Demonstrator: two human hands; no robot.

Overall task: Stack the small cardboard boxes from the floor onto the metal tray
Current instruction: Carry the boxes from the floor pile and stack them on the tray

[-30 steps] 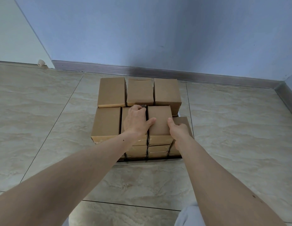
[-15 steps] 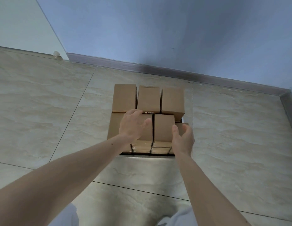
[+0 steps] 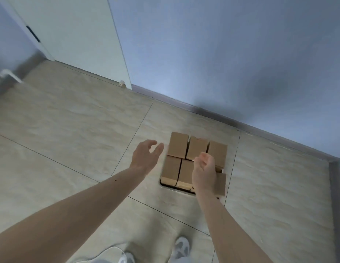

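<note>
Your left hand (image 3: 145, 157) hangs in the air at nine o'clock of the stacked cardboard boxes (image 3: 197, 160), fingers loose and spread, holding nothing. Your right hand (image 3: 204, 172) hovers over the stack's five o'clock part, fingers loosely curled and empty; whether it touches a box you cannot tell. The boxes sit packed together on the metal tray (image 3: 170, 187), whose rim shows at the stack's six o'clock edge. The tray lies on the beige tiled floor (image 3: 70, 130) near the grey skirting board (image 3: 241, 126). Your white shoes (image 3: 181, 248) show at six o'clock. A white door (image 3: 74, 35) stands at eleven o'clock.
</note>
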